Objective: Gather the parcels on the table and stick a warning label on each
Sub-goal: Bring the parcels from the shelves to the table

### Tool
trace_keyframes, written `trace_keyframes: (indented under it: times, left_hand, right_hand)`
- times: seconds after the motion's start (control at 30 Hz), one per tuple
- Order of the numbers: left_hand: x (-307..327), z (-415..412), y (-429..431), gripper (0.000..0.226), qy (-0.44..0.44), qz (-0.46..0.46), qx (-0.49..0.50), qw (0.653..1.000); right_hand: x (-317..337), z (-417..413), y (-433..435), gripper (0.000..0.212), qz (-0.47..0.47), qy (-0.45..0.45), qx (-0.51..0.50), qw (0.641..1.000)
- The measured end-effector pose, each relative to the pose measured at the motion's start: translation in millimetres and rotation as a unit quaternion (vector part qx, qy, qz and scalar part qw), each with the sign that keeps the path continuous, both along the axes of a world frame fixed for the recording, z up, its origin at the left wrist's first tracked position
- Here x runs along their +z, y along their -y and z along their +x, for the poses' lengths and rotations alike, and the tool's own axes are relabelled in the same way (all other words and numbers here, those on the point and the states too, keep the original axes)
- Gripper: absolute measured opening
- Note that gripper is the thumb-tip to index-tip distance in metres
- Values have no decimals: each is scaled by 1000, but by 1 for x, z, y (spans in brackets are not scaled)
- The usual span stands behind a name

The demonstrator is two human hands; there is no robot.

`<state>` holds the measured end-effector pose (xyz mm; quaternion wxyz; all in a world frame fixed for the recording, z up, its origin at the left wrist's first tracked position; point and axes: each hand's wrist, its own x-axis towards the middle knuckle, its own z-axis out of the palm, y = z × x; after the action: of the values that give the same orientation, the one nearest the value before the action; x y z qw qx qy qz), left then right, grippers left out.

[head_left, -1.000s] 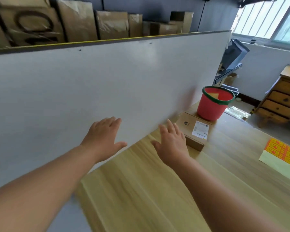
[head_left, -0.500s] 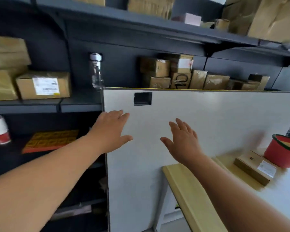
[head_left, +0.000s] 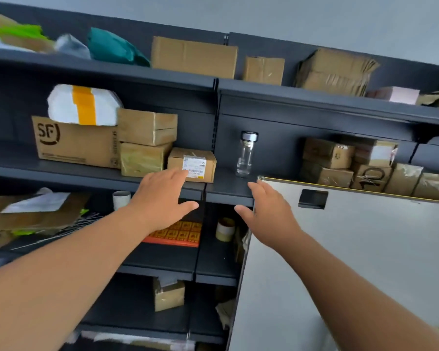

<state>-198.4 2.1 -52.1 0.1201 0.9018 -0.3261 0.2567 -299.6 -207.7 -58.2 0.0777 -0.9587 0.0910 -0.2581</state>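
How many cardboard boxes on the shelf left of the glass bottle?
4: SF box far left; upper box on lower box beside it; labelled box nearest the bottle. More may hide behind.

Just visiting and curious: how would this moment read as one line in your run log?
left hand: open, by small labelled box, contact unclear | right hand: open, empty, by shelf edge

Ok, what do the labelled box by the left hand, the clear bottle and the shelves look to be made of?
The box looks like brown cardboard, matte, with a white paper label stuck on its front. The bottle is clear glass or hard plastic, I cannot tell which; the body is see-through and the cap shiny silver. The shelves are probably painted metal: dark matte grey, thin edges, a slotted upright.
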Motion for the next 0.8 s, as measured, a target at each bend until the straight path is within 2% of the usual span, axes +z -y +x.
trace_keyframes:
  times: [0.27,0.53,0.73,0.8]
  left_hand:
    - [-9,85,14,88,-88,-75,71,991]
    - [-27,176,53,67,-184,-182,93,961]
    - [-39,216,71,66,-210,-246,146,935]
    - [-41,223,76,65,-210,-264,150,929]
  right_hand:
    - [-7,106,18,68,75,-5,48,996]
    - [-22,214,48,78,148,-41,65,986]
    - [-30,270,53,85,228,-48,74,970]
    - [-32,281,53,81,265,-52,75,960]
